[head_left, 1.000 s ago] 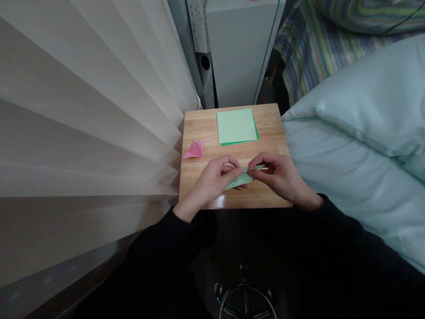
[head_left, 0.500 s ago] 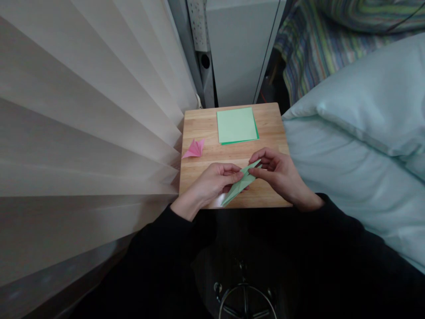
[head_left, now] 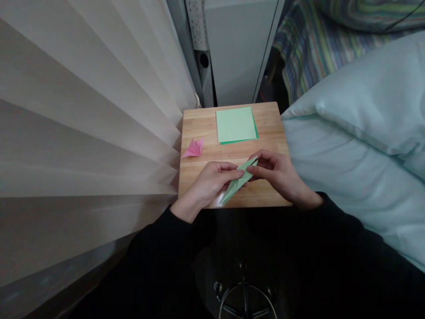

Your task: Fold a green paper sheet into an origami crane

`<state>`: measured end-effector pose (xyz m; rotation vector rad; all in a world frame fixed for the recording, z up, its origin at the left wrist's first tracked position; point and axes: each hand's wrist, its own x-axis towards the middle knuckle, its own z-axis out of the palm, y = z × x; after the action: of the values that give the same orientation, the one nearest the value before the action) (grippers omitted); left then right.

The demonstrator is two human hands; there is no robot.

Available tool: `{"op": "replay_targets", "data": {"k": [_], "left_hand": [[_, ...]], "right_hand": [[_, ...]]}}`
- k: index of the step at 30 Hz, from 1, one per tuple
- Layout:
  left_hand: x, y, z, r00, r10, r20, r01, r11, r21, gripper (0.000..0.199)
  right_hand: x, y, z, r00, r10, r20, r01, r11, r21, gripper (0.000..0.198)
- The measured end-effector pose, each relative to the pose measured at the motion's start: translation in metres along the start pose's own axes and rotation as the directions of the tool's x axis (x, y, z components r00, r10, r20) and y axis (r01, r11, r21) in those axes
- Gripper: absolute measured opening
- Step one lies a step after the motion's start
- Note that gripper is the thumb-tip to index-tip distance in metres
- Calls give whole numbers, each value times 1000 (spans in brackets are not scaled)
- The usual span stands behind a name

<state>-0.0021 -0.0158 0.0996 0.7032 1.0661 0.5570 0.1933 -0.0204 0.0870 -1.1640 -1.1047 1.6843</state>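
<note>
A light green folded origami paper (head_left: 235,186) is held tilted above the near part of the small wooden table (head_left: 207,126). My left hand (head_left: 217,177) pinches it about the middle, thumb on top and fingers underneath. With thumb and fingers, my right hand (head_left: 274,170) grips its upper right part, near two narrow points that stand slightly apart. Some fingertips of both hands are hidden behind the paper. Left of centre on the table lies a pink folded paper piece (head_left: 194,148). Toward the far edge rests a stack of green square paper sheets (head_left: 235,125), pale green on top.
A pleated pale curtain (head_left: 99,133) hangs close along the table's left side. Behind the table stands a grey cabinet (head_left: 241,53). Pale blue bedding (head_left: 348,155) lies to the right, with a striped cloth (head_left: 308,48) beyond. Below is a chair base (head_left: 245,297).
The right thumb has shifted slightly left along the green paper, and the paper's upper points have moved a little left and up. The left hand keeps its pinch.
</note>
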Motion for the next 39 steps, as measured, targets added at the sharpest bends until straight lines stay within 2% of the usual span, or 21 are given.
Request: {"op": "replay_targets", "data": {"k": [8,16,24,29,32,36,39], "left_hand": [[1,-3,0,998,68,8,-68,997,-21,4],[-1,0,7,997,60,-47,-62,998,-24,10],[-1,-1,6,995,99,8,-99,995,-10,12],[-1,-2,4,992,129,-1,-129,992,-17,14],[-2,0,3,994,108,-3,-108,994,5,14],[-3,2,4,998,51,37,-53,998,31,17],[-4,2,3,995,83,63,-88,993,80,16]], "right_hand": [[2,4,1,1000,-8,-23,10,997,79,29],[4,9,3,998,-44,-48,47,998,50,37],[4,7,4,991,-91,-96,92,996,6,42],[3,8,6,991,-53,-124,65,993,94,40],[3,8,7,991,-16,-130,37,987,154,39],[3,8,7,990,-14,-138,34,989,144,38],[4,9,7,989,-34,-146,51,992,116,35]]}}
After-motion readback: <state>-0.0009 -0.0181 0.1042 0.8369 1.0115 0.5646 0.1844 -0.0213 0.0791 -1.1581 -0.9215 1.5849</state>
